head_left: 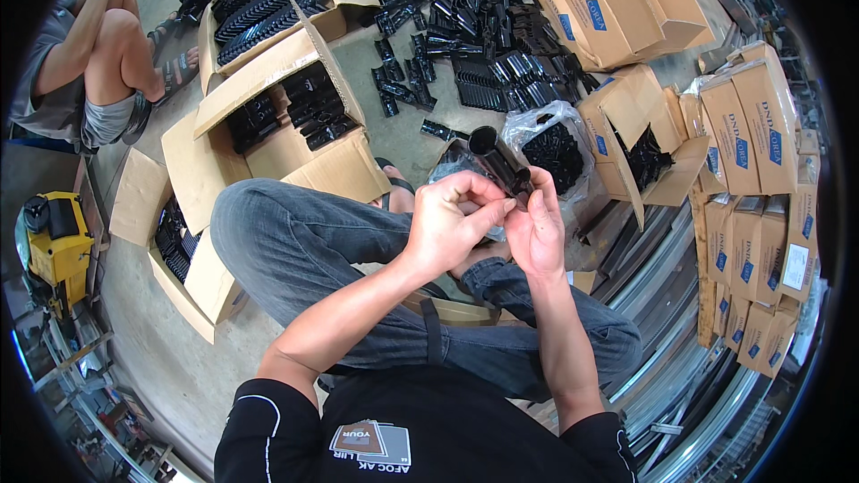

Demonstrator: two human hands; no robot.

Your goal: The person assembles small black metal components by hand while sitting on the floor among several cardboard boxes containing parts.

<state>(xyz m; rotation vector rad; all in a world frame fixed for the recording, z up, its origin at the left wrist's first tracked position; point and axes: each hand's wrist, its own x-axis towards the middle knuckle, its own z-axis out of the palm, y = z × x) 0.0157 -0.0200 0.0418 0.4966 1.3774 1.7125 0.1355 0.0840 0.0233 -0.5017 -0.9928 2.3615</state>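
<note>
In the head view, a person sits with both hands raised over their legs, close together. The left hand [458,217] has its thumb and fingers closed on the near end of a black tube part [492,152], and the right hand [537,231] is clamped on that end from the other side. The part tilts up and away, its round open mouth facing up. Just beyond it lies a clear bag [516,131] of small black pieces [555,159]. A spread pile of black parts [447,13] covers the floor [360,67] further off. An open carton [347,164] with more parts stands left, stacked boxes [754,139] right. Another person [67,63] sits at upper left.
</note>
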